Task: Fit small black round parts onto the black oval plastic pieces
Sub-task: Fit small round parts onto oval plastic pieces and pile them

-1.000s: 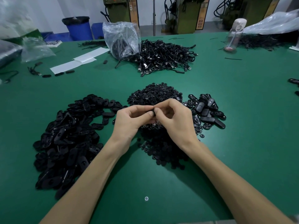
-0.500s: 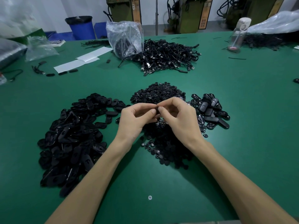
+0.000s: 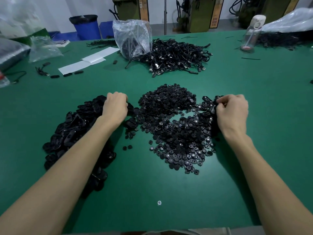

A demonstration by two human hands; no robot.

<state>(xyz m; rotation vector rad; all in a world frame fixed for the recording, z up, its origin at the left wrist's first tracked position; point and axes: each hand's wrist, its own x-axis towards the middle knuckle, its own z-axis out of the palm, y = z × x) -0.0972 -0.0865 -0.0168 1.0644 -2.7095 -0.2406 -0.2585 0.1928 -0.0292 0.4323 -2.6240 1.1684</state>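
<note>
Parted: left hand on oval pieces; right hand pinches one.

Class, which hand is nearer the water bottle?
Right. The right hand is nearer the camera than the bottle, slightly left; the left hand is far left, on the oval pile.

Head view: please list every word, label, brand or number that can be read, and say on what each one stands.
None can be read.
Orange signs on the machines behind the table: they carry print, but it is too small and blurred to read.
I can make out no other text.
</note>
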